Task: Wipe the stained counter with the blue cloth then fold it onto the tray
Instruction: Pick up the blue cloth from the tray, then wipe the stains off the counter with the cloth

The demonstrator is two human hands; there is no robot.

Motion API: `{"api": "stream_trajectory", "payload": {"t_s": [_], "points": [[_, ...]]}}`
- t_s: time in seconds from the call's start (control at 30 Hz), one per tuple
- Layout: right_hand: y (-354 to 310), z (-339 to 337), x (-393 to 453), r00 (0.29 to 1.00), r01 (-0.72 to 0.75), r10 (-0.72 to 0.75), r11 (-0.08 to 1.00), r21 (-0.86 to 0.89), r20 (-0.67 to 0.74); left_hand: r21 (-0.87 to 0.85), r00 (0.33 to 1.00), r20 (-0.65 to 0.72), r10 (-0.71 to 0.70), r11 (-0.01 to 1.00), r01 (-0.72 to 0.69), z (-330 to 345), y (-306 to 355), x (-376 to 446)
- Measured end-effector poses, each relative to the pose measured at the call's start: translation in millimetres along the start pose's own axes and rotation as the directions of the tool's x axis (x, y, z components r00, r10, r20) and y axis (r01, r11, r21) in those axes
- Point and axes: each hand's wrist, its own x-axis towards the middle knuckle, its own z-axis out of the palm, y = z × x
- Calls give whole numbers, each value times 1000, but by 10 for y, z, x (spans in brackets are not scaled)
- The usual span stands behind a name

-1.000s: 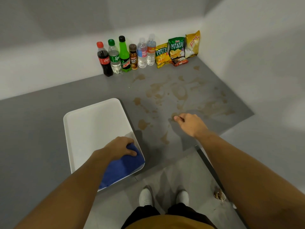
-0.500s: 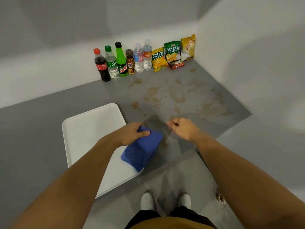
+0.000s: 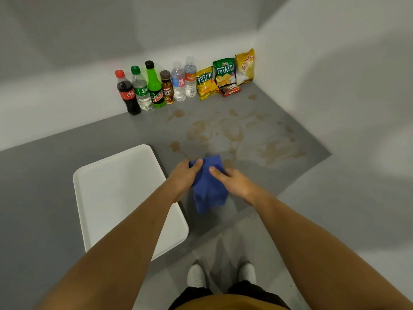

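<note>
From the head camera I see both hands gripping the blue cloth (image 3: 209, 189) over the grey counter (image 3: 67, 166), just right of the white tray (image 3: 116, 193). My left hand (image 3: 185, 177) pinches the cloth's upper left edge, thumb lying across the fabric, and my right hand (image 3: 232, 182) clamps the right side with its thumb pressed on top; the two hands sit close together with the cloth between them. The cloth hangs crumpled, its lower end drooping toward the counter's near edge, and I cannot tell whether it touches the surface. Brown stains (image 3: 237, 135) spread across the counter beyond the cloth, reaching toward the back corner. Along the back wall stands a row of bottles: a cola bottle (image 3: 127, 92), a clear soda bottle (image 3: 141, 89), a green soda bottle (image 3: 154, 86), a small brown bottle (image 3: 167, 88) and two water bottles (image 3: 184, 80). Next to them, three snack bags (image 3: 224, 73) lean against the wall in the corner.
</note>
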Motion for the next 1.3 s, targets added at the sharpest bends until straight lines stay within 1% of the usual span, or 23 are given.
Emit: {"api": "stream_trajectory", "payload": {"t_s": [0.07, 0.13, 0.2, 0.33, 0.47, 0.6, 0.67, 0.73, 0.83, 0.93, 1.0, 1.07, 1.13, 1.2, 1.27, 1.3], "points": [[17, 41, 30, 999, 27, -28, 999, -18, -34, -25, 1000, -22, -8, 1000, 8, -7, -32, 28], [26, 91, 43, 994, 68, -68, 998, -10, -80, 10, 999, -48, 2, 1000, -2, -33, -66, 51], [31, 142, 57, 990, 87, -86, 996, 0, -107, 97, 997, -75, 28, 995, -21, -75, -103, 78], [61, 280, 160, 987, 66, -73, 996, -53, -144, 284, 990, -110, 84, 957, -50, -168, -197, 137], [182, 459, 310, 988, 26, -53, 982, -187, -145, 434, 990, -114, 87, 901, -29, -224, -315, 214], [275, 543, 472, 992, -16, -27, 940, -342, -121, 514, 988, -128, 83, 858, -5, -212, -395, 331], [298, 552, 519, 992, -3, -49, 912, -410, -116, 543, 988, -137, 75, 839, 12, -186, -419, 384], [308, 554, 532, 988, 28, -101, 868, -495, -120, 578, 988, -137, 75, 816, 18, -159, -435, 431], [311, 548, 523, 971, 58, -197, 745, -664, -136, 608, 983, -148, 103, 794, 8, -151, -445, 484], [310, 543, 482, 949, 92, -288, 647, -757, -130, 611, 967, -206, 153, 792, 4, -184, -436, 522], [336, 558, 476, 926, 127, -365, 548, -827, -100, 608, 956, -240, 171, 794, 11, -224, -428, 546], [376, 584, 498, 919, 163, -393, 467, -869, -38, 597, 947, -267, 180, 802, 16, -273, -421, 564], [434, 625, 545, 926, 237, -372, 436, -868, 66, 573, 934, -297, 197, 819, 9, -319, -415, 579], [514, 687, 587, 915, 328, -365, 422, -845, 173, 552, 919, -328, 218, 834, -1, -350, -401, 590], [604, 756, 599, 900, 382, -371, 415, -825, 230, 532, 904, -358, 236, 847, -10, -373, -394, 602], [644, 790, 597, 897, 388, -377, 413, -824, 233, 521, 898, -371, 238, 854, -11, -382, -395, 605]]}}
